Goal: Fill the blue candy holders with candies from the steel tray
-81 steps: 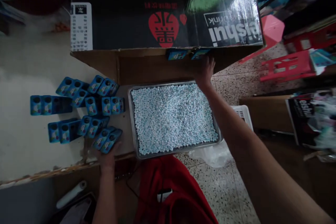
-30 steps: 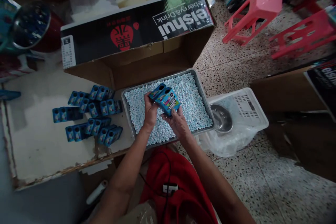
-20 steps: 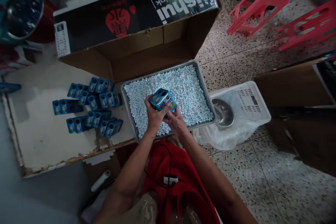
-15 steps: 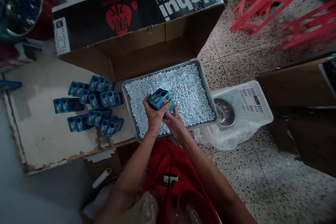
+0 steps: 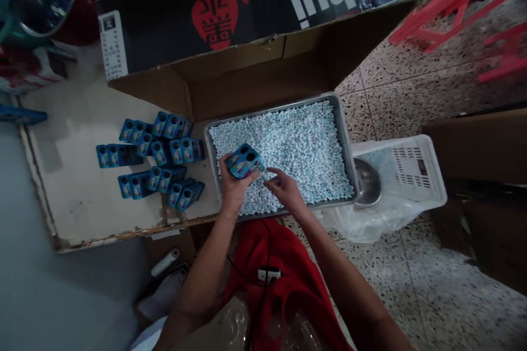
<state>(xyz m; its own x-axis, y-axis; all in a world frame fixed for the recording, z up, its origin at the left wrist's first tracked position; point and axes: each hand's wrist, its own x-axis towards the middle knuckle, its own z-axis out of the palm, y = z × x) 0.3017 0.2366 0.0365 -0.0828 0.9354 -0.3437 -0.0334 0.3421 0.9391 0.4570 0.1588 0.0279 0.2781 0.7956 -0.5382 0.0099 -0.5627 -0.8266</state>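
My left hand is closed round two small blue boxes, their round openings facing up, over the near left part of a metal tray. The tray is filled with small pale blue and white pellets. Just right of the boxes, my right hand hovers low over the pellets with its fingers loosely apart and nothing in them.
Several more blue boxes lie in rows on the worn white table left of the tray. An open black cardboard carton stands behind. A white basket holding a metal bowl sits on the floor at right, red stools beyond.
My right hand fetched two blue boxes from the carton to above the tray, and both hands held them. Now the right hand has let go and the left holds them alone.
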